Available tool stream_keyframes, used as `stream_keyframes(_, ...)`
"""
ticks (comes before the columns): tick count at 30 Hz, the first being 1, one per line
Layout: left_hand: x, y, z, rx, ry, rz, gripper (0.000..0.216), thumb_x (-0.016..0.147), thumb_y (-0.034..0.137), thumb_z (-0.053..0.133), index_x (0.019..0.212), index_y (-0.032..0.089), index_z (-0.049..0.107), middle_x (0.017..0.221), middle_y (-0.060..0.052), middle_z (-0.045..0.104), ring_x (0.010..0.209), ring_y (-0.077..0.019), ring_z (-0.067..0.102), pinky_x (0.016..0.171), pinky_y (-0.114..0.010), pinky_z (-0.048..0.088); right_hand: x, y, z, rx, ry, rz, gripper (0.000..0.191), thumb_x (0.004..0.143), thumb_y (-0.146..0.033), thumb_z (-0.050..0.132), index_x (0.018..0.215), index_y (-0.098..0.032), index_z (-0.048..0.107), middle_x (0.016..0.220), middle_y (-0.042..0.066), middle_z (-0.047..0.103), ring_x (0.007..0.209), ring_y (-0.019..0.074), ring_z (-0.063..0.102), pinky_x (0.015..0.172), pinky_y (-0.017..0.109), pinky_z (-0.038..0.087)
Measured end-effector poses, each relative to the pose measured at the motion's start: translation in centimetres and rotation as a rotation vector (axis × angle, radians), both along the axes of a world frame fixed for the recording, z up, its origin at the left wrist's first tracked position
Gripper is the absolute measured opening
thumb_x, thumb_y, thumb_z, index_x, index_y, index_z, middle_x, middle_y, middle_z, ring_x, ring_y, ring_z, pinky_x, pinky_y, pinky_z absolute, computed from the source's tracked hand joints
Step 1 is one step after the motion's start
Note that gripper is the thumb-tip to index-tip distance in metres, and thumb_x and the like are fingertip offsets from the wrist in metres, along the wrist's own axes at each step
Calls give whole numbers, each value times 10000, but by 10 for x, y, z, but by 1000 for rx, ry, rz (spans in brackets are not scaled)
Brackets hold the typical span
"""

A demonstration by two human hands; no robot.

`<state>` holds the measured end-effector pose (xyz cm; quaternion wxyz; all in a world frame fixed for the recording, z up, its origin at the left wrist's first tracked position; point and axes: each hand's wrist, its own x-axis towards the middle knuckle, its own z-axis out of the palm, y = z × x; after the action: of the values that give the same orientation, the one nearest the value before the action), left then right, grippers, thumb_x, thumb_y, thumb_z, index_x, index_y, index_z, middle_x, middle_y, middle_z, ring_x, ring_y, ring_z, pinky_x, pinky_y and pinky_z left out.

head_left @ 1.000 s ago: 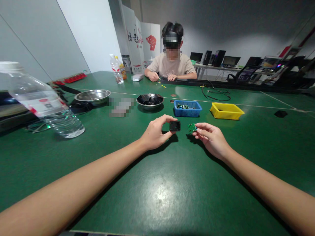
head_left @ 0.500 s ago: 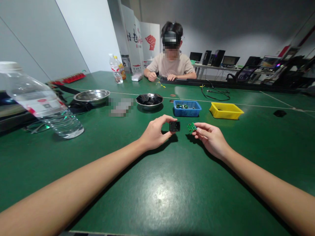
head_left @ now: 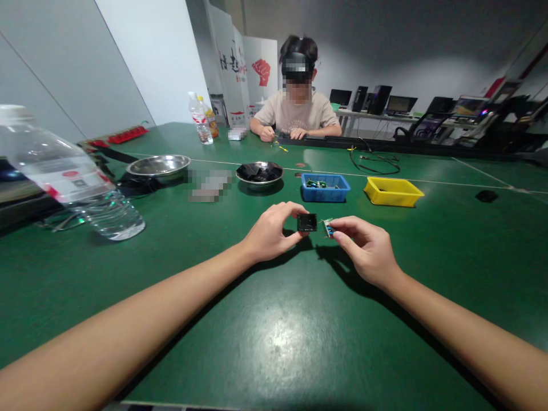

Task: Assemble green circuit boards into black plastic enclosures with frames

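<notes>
Head view looks down along both my bare forearms to the middle of a green table [head_left: 274, 342], its surface smooth with a dull sheen under the ceiling light. My left hand [head_left: 272, 234] pinches a small black housing [head_left: 307, 222] between thumb and fingertips, a boxy, matte, hard-looking plastic piece, turned so that one face points toward my other hand. My right hand [head_left: 366, 248] pinches a little circuit board [head_left: 327, 226] by its edges, thin and flat, green with small parts on it, held edge-on just beside the housing; I judge the two are lined up this way so that one can meet the other, though I cannot tell whether they touch. Both are lifted off the table, near my body's centre line.

Beyond my hands sit a blue tray [head_left: 325, 194] with similar small green parts in it, a yellow tray [head_left: 393, 192], both rectangular plastic, and a shallow metal bowl [head_left: 260, 173] holding dark pieces. These lie within easy reach, which I take to be why they are set in a row there. A second metal bowl [head_left: 158, 165], shiny and round, stands further left, and a clear, ribbed water bottle [head_left: 68, 177] looms at the left edge. Across the table another person [head_left: 295, 108] sits with both hands on their own work
</notes>
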<state>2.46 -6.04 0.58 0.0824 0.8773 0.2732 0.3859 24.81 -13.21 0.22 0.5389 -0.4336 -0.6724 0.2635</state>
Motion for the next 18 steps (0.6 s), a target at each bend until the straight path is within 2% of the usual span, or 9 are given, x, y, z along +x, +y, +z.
stream_keyframes(8, -1, 0, 0, 16, -1, -14, 312, 847, 246, 692, 1133, 185, 585, 1086, -72, 706, 983, -212, 668, 880, -369, 511, 3, 5, 2, -40, 198, -82, 192, 830, -373, 730, 964, -236, 733, 902, 42, 750, 794, 202, 700, 779, 370, 584)
stream_keyframes(18, 0, -2, 1, 125, 28, -58, 283, 874, 217, 656, 1142, 180, 572, 1088, -69, 712, 982, -202, 665, 877, -351, 498, -1, -4, 1, 35, 30, -32, 170, 892, -314, 663, 1029, -256, 746, 991, 55, 741, 868, 222, 694, 831, 385, 565)
